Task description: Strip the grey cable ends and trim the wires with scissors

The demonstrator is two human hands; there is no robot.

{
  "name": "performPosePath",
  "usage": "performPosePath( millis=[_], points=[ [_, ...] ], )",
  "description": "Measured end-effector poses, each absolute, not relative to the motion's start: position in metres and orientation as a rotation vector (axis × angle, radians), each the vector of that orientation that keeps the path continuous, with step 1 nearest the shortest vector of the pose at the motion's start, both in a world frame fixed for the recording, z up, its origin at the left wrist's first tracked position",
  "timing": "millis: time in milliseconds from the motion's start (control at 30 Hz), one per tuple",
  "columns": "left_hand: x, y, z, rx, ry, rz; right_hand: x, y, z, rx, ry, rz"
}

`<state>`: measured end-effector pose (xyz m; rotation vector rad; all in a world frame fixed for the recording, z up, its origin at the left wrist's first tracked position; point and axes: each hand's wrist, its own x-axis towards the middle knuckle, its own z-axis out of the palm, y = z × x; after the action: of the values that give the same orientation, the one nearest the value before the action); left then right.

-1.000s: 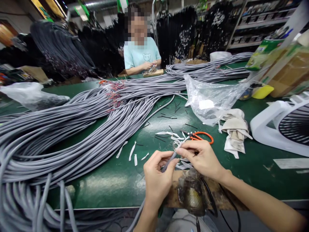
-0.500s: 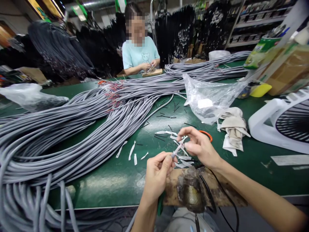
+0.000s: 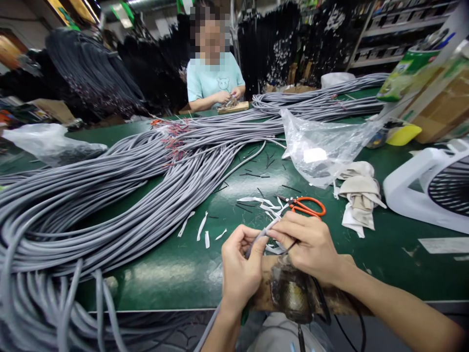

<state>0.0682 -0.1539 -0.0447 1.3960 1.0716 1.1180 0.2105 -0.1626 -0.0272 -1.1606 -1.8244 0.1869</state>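
My left hand [image 3: 242, 261] is closed around a grey cable [image 3: 258, 238], which runs back under my left wrist and off the table's front edge. At the cable's pale end, my right hand [image 3: 311, 244] pinches with thumb and fingertips, close beside the left thumb. A thin dark strand shows by the right fingers; I cannot tell whether it is held. Just beyond the right hand lie scissors [image 3: 308, 207] with orange handles, among white strips [image 3: 269, 208]. Below both hands, a dark, grimy metal device [image 3: 291, 291] sits on a stained wooden board [image 3: 262, 288].
Long bundles of grey cable [image 3: 120, 230] cover the left and back. A clear plastic bag [image 3: 322, 146], cloth gloves [image 3: 359, 190] and a white fan [image 3: 414, 183] stand to the right. Across the table [image 3: 146, 288], a person in a light blue shirt [image 3: 216, 80] works with both hands.
My right hand has come down and closed over the cable end, where its fingers were raised and apart from the left hand before. The scissors behind it are now uncovered.
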Motion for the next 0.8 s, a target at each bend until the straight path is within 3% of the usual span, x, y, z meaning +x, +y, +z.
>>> performPosePath(
  millis=[167, 467, 800],
  points=[
    [0.068, -0.158, -0.043, 1.481, 1.162, 1.191, 0.213, -0.169, -0.031, -1.098, -2.004, -0.173],
    [0.071, -0.156, -0.042, 1.236, 1.018, 1.195, 0.209, -0.168, -0.037, -0.997, -2.165, -0.296],
    [0.066, -0.152, -0.041, 1.019, 0.814, 1.101, 0.21, -0.168, -0.042, -1.037, -2.168, -0.22]
  ],
)
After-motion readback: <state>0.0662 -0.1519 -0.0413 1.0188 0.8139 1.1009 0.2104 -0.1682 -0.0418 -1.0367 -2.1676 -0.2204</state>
